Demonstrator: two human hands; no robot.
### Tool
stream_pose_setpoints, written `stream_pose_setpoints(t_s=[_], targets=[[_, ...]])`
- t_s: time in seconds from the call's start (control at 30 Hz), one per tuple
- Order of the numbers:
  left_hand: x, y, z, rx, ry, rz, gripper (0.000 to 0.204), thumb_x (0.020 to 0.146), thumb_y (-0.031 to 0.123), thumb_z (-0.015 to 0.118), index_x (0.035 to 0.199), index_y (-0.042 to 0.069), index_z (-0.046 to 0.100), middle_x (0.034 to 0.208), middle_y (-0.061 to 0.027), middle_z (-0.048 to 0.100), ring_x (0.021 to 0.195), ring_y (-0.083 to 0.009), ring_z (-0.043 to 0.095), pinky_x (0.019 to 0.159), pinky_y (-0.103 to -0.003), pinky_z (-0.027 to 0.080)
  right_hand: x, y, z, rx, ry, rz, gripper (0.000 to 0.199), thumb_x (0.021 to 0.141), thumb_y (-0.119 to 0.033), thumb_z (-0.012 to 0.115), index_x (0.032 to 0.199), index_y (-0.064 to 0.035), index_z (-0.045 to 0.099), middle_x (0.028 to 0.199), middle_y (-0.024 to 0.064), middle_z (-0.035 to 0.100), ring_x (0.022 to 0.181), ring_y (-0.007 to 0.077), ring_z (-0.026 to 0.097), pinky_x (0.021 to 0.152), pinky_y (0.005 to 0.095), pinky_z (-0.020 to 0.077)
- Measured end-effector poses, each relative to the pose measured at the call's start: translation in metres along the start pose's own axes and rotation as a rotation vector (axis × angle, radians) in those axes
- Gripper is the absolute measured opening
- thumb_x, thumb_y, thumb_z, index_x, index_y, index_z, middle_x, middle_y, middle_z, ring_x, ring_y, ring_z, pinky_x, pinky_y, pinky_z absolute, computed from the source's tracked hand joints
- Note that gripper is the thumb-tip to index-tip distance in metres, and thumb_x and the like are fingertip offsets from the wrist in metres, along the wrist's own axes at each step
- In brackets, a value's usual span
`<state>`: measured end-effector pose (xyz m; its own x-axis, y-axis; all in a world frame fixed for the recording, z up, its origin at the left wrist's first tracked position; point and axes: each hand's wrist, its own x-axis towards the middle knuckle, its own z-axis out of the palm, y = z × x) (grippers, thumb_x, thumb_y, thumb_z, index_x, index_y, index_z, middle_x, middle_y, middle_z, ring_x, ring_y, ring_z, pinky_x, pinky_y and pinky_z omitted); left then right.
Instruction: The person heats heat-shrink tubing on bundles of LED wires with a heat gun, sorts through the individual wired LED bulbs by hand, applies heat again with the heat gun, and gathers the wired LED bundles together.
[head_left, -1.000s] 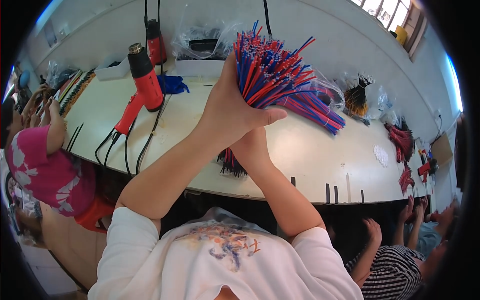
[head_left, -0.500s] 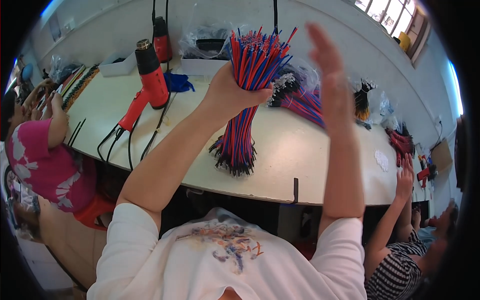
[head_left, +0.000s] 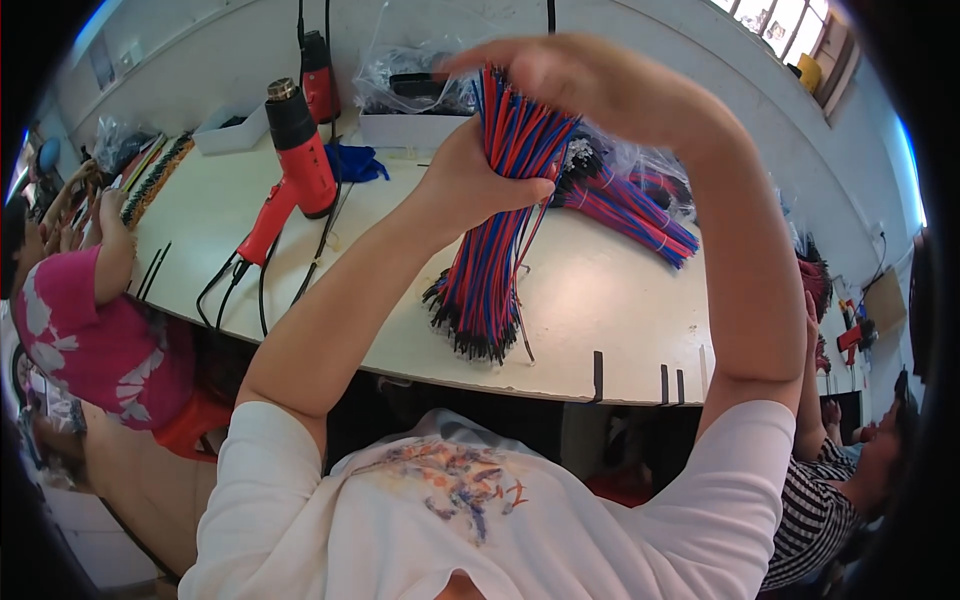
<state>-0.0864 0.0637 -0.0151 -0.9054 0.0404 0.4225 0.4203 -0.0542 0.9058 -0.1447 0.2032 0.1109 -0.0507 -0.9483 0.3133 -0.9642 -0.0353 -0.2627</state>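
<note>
A thick bundle of red and blue wires (head_left: pixel 490 245) stands on the white table with its black-tipped lower ends spread out. One wire hangs a little apart at its right side. My left hand (head_left: pixel 468 180) is wrapped round the upper part of the bundle, thumb across the front. Over the bundle's upper ends is my right hand (head_left: pixel 590 85), palm down and fingers stretched to the left, blurred by motion. It hides most of the wire tips, and whether it touches them I cannot tell.
More wire bundles (head_left: pixel 630 220) lie behind on the white table (head_left: pixel 600 310). A red heat gun (head_left: pixel 300 165) stands at the left with black cables, near a blue cloth (head_left: pixel 357 164) and a white box (head_left: pixel 405 132). Co-workers sit at left (head_left: pixel 90 310) and right (head_left: pixel 820 520).
My right hand has swung left from beside the bundle to over its top. The bundle has shifted slightly right and one wire has come loose at its side.
</note>
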Motion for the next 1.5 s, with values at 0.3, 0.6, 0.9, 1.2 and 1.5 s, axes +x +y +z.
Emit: stream_pose_setpoints(t_s=[0.3,0.6,0.9,1.2,1.5], targets=[[0.001,-0.005,0.001,0.006,0.018,0.018,0.044,0.066,0.003,0.078,0.105,0.002,0.058,0.093,-0.0061,0.065,0.084,-0.0148,0.063,0.079,-0.031,0.052,0.008,0.014,0.007,-0.065,-0.088,0.126,0.071,0.088,-0.065,0.041,0.126,-0.008,0.059,0.125,0.0113,0.06,0.118,0.0244,0.053,0.103,0.0325,0.0387],[0.001,-0.007,0.003,-0.009,-0.027,0.011,0.043,0.069,-0.002,0.076,0.108,0.002,0.057,0.089,-0.0064,0.065,0.083,-0.0178,0.065,0.077,-0.032,0.053,-0.006,0.023,-0.002,0.387,0.062,0.058,0.074,0.094,-0.061,0.033,0.14,-0.0029,0.041,0.141,0.0145,0.045,0.132,0.0249,0.04,0.109,0.0387,0.032],[-0.002,-0.013,-0.005,-0.053,0.008,0.066,0.038,0.068,0.001,0.075,0.104,0.003,0.063,0.092,-0.0059,0.066,0.082,-0.0145,0.063,0.078,-0.03,0.051,-0.079,0.01,0.083,0.28,-0.027,0.76,0.017,0.083,-0.019,0.07,0.09,-0.0031,0.067,0.075,0.0017,0.065,0.063,0.0093,0.056,0.056,0.0247,0.0438],[0.005,-0.021,-0.012,-0.018,-0.128,0.13,0.044,0.076,0.017,0.073,0.114,0.001,0.059,0.101,-0.0125,0.067,0.09,-0.0211,0.066,0.085,-0.035,0.052,-0.069,0.009,0.117,0.257,0.35,0.708,0.017,0.082,-0.016,0.072,0.075,-0.002,0.066,0.063,0.0009,0.061,0.057,0.0063,0.052,0.053,0.0224,0.0415],[0.014,-0.033,-0.022,-0.282,-0.402,0.556,0.023,0.071,0.004,0.073,0.091,0.003,0.062,0.083,-0.0045,0.062,0.075,-0.0149,0.061,0.068,-0.028,0.048,-0.115,0.032,0.191,0.08,0.27,0.558,0.118,0.061,-0.047,0.083,0.149,-0.0084,0.014,0.145,0.0235,0.033,0.138,0.0319,0.029,0.111,0.0415,0.0291]])
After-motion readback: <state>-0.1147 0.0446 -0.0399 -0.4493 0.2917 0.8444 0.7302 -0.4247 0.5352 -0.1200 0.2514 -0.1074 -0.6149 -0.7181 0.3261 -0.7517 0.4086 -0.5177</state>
